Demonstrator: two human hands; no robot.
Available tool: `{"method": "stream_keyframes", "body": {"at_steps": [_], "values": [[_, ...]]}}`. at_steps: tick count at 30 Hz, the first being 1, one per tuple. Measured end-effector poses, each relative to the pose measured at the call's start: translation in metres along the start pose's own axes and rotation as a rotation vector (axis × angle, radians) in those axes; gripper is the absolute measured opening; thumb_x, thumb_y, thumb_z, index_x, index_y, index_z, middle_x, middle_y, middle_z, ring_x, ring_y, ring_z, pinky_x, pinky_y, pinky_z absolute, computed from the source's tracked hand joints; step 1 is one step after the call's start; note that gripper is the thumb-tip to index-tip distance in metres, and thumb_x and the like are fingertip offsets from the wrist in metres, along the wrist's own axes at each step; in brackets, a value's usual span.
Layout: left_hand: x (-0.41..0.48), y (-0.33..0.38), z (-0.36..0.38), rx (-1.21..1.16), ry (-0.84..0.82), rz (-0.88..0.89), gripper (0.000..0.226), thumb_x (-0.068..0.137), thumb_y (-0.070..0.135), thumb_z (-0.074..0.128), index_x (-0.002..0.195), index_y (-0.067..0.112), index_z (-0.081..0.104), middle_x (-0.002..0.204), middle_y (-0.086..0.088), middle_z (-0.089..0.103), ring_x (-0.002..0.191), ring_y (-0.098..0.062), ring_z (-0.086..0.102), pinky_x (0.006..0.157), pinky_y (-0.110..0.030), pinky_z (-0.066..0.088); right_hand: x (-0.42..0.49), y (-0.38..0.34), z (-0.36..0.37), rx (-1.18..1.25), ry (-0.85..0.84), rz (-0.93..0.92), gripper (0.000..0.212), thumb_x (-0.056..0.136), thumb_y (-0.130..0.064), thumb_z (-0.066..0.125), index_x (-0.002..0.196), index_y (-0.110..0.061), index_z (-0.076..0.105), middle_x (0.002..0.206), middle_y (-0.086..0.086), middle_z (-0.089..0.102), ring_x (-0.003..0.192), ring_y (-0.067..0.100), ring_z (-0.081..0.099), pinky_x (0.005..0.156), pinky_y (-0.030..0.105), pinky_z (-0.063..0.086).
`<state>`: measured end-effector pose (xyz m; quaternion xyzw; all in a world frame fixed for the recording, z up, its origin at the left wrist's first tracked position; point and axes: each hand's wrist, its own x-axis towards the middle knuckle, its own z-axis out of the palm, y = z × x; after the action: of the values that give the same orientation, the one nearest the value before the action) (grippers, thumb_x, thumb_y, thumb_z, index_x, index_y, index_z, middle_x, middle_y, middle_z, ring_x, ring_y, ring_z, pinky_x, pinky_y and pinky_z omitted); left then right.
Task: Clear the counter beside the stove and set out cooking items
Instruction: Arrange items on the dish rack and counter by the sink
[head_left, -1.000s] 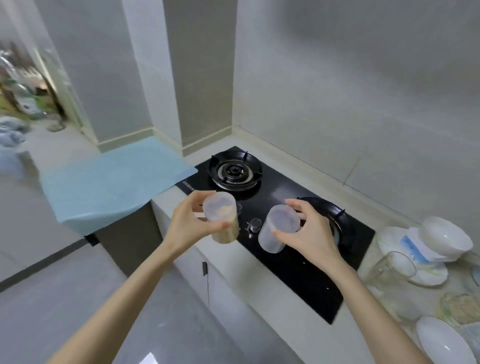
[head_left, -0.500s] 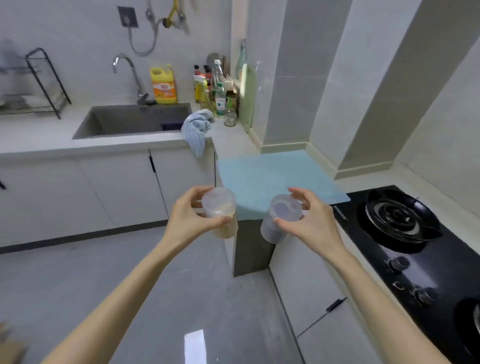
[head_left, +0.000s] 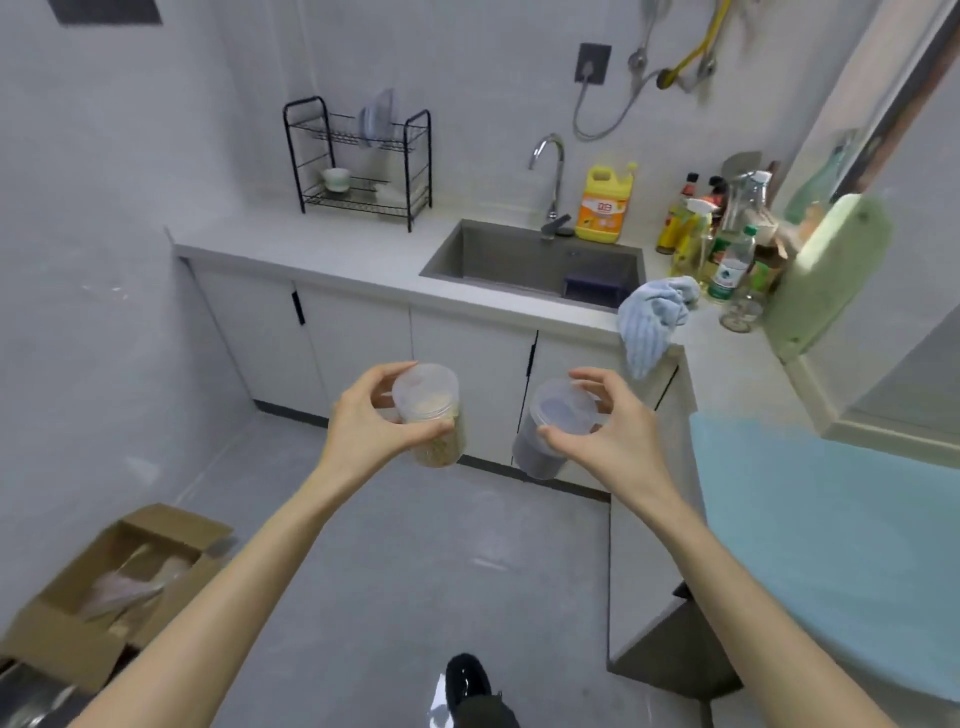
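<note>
My left hand (head_left: 371, 423) grips a clear lidded plastic jar (head_left: 432, 415) with pale yellowish grains in it. My right hand (head_left: 615, 434) grips a second clear lidded jar (head_left: 550, 431) with a dark filling. Both jars hang upright in the air above the grey floor, side by side, in front of the white cabinets. The stove is out of view.
A light blue mat (head_left: 831, 545) covers the counter at right. Ahead are a sink (head_left: 535, 260) with a tap, a yellow detergent jug (head_left: 605, 205), several bottles (head_left: 727, 249), a blue towel (head_left: 654, 322) and a black dish rack (head_left: 358, 161). An open cardboard box (head_left: 104, 587) sits on the floor at left.
The view has swung left, away from the stove toward the sink counter. Both hands keep holding their jars, carried along with the turn.
</note>
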<state>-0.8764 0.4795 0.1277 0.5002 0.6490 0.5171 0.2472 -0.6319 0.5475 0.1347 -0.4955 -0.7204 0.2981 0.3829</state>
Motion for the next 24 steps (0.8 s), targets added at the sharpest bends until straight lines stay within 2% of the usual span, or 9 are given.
{"method": "stream_keyframes", "body": {"at_steps": [2, 5, 9, 14, 19, 24], "values": [[0.037, -0.012, -0.019, 0.024, 0.061, -0.009, 0.065, 0.059, 0.023, 0.091, 0.117, 0.027, 0.061, 0.107, 0.02, 0.061, 0.098, 0.005, 0.056, 0.066, 0.001, 0.041, 0.046, -0.005, 0.031, 0.034, -0.038, -0.029, 0.061, 0.063, -0.024, 0.085, 0.117, -0.03, 0.057, 0.105, -0.018, 0.061, 0.1, 0.003, 0.055, 0.08, 0.019, 0.049], [0.092, -0.028, -0.043, 0.053, 0.138, -0.033, 0.065, 0.058, 0.025, 0.091, 0.116, 0.028, 0.062, 0.109, 0.018, 0.063, 0.101, 0.001, 0.057, 0.076, -0.01, 0.045, 0.114, -0.015, 0.073, 0.066, -0.111, -0.078, 0.06, 0.064, -0.025, 0.083, 0.117, -0.031, 0.056, 0.106, -0.02, 0.06, 0.102, 0.004, 0.055, 0.08, 0.018, 0.047], [0.154, -0.042, -0.07, 0.069, 0.217, -0.068, 0.065, 0.057, 0.026, 0.092, 0.114, 0.031, 0.062, 0.109, 0.019, 0.062, 0.102, 0.002, 0.057, 0.08, -0.016, 0.047, 0.192, -0.03, 0.118, 0.064, -0.18, -0.139, 0.059, 0.063, -0.03, 0.081, 0.113, -0.037, 0.053, 0.107, -0.021, 0.059, 0.108, 0.007, 0.055, 0.088, 0.031, 0.051], [0.229, -0.066, -0.107, 0.075, 0.289, -0.117, 0.063, 0.057, 0.023, 0.092, 0.112, 0.032, 0.063, 0.106, 0.023, 0.062, 0.1, 0.005, 0.057, 0.079, -0.012, 0.045, 0.283, -0.053, 0.18, 0.075, -0.243, -0.178, 0.059, 0.063, -0.028, 0.08, 0.116, -0.035, 0.054, 0.109, -0.021, 0.06, 0.107, 0.007, 0.055, 0.092, 0.037, 0.049], [0.302, -0.103, -0.149, 0.076, 0.329, -0.131, 0.063, 0.058, 0.017, 0.091, 0.111, 0.03, 0.059, 0.102, 0.026, 0.057, 0.093, 0.01, 0.054, 0.067, 0.005, 0.038, 0.36, -0.071, 0.252, 0.081, -0.297, -0.21, 0.059, 0.064, -0.028, 0.081, 0.116, -0.034, 0.054, 0.108, -0.022, 0.059, 0.101, 0.006, 0.057, 0.086, 0.035, 0.052], [0.387, -0.15, -0.2, 0.06, 0.317, -0.145, 0.065, 0.057, 0.019, 0.091, 0.113, 0.03, 0.059, 0.105, 0.023, 0.059, 0.096, 0.01, 0.054, 0.068, 0.005, 0.038, 0.431, -0.088, 0.331, 0.074, -0.326, -0.217, 0.06, 0.064, -0.029, 0.082, 0.118, -0.034, 0.053, 0.111, -0.02, 0.06, 0.103, 0.006, 0.058, 0.083, 0.026, 0.05]]}}
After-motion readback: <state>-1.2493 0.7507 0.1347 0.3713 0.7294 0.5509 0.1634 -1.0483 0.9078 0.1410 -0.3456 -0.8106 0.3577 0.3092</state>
